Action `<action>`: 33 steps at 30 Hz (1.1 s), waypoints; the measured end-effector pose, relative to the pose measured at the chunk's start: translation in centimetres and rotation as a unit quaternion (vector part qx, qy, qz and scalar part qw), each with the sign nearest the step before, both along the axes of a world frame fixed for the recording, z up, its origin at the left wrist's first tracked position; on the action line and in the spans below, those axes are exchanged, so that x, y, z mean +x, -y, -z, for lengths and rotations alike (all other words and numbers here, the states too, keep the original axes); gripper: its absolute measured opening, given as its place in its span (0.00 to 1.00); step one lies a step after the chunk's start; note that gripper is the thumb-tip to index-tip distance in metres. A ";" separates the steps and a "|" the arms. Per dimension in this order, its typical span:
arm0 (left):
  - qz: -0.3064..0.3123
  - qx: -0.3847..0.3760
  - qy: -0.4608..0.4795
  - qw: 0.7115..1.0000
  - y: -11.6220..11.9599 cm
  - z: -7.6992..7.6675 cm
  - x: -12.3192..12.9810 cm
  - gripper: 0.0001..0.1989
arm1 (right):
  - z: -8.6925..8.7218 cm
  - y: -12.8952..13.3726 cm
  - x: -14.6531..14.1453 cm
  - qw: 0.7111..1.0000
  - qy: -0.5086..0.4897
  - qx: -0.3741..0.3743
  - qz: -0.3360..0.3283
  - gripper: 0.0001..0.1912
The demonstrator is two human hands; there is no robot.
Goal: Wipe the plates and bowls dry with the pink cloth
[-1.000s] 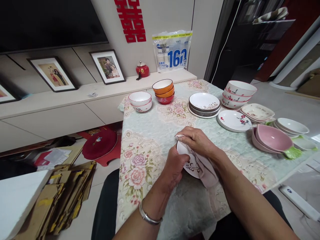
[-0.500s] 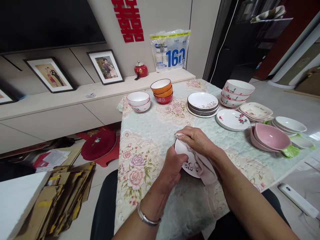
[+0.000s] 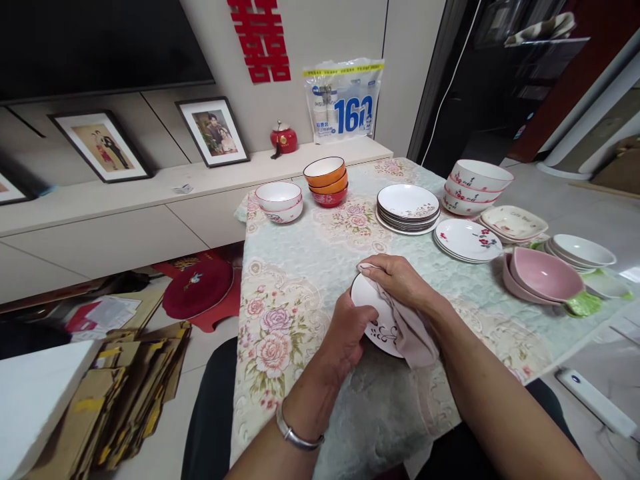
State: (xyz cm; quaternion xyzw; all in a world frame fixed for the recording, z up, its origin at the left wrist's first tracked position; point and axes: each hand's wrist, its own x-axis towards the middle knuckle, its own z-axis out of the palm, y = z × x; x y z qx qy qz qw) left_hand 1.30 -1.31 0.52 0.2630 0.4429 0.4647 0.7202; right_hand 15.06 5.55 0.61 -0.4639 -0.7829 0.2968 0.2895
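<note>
A white plate (image 3: 367, 297) with a dark rim and brown floral pattern is tilted above the near part of the table. My left hand (image 3: 349, 325) grips its left edge, the thumb lying on the plate's face. My right hand (image 3: 400, 280) is closed on a pale pink cloth (image 3: 417, 339) and presses it against the plate's upper right edge. The cloth hangs down over the plate's right side. Beyond my hands stands a stack of similar plates (image 3: 407, 202), with smaller white plates (image 3: 467, 240) with red flowers to its right.
Orange and red bowls (image 3: 326, 180) and white bowls (image 3: 279, 201) stand at the back left of the flowered tablecloth (image 3: 285, 280). White flowered bowls (image 3: 473, 187), square dishes (image 3: 515, 222), pink bowls (image 3: 545, 275) and small white bowls (image 3: 583, 250) stand at the right. Flattened cardboard (image 3: 135, 393) lies on the floor.
The view has shifted very slightly. My right hand and the cloth sit slightly further right along the plate's edge; my left hand keeps the same grip.
</note>
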 end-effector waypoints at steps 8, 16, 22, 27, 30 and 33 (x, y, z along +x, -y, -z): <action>-0.001 -0.014 0.010 1.000 -0.1 0.3 0.0 0.21 | 0.0 -0.1 -0.3 0.999 0.044 0.008 -0.004 0.15; 0.002 -0.018 0.011 1.000 -0.1 0.5 -0.1 0.22 | -0.1 -0.1 -0.5 0.998 0.064 0.004 0.000 0.14; 0.001 -0.017 0.006 1.000 -0.1 0.4 -0.1 0.21 | -0.3 0.0 -0.6 0.997 0.076 0.004 0.005 0.15; 0.003 -0.011 0.007 1.000 -0.2 0.5 -0.1 0.21 | -0.5 0.1 -0.6 0.996 0.084 0.003 0.007 0.14; 0.004 -0.012 0.003 1.000 -0.3 0.5 -0.2 0.20 | -0.5 0.1 -0.6 0.997 0.082 0.004 0.008 0.14; 0.004 -0.018 -0.004 1.000 -0.4 0.7 -0.2 0.21 | -0.4 0.1 -0.6 0.997 0.081 0.003 0.010 0.14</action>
